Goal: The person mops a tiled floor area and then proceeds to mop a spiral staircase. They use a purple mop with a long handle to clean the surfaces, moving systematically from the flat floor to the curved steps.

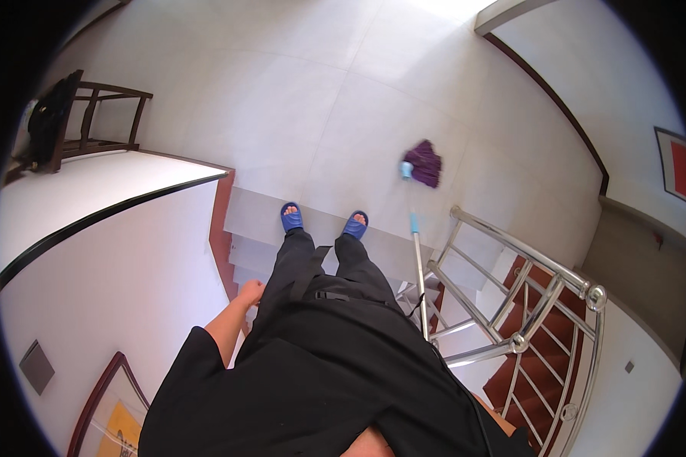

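Observation:
My left hand (253, 292) hangs beside my left thigh, partly turned away, with no object visible in it; how far its fingers are closed is unclear. My right hand is out of view behind my body; only part of the right forearm (496, 416) shows. A mop with a purple fibre head (425, 164) and a light blue joint rests on the pale tiled floor ahead, to the right. Its metal handle (418, 257), with a light blue sleeve, slants back to my right side, where its upper end is hidden by my dark clothing.
I stand in blue slippers (355, 225) at the top stair edge (251, 203). Right of me is a stainless steel railing (520, 251) above red-brown steps (526, 371). A white half-wall (114, 177) runs along the left. Beyond it stands a dark wooden chair (100, 117).

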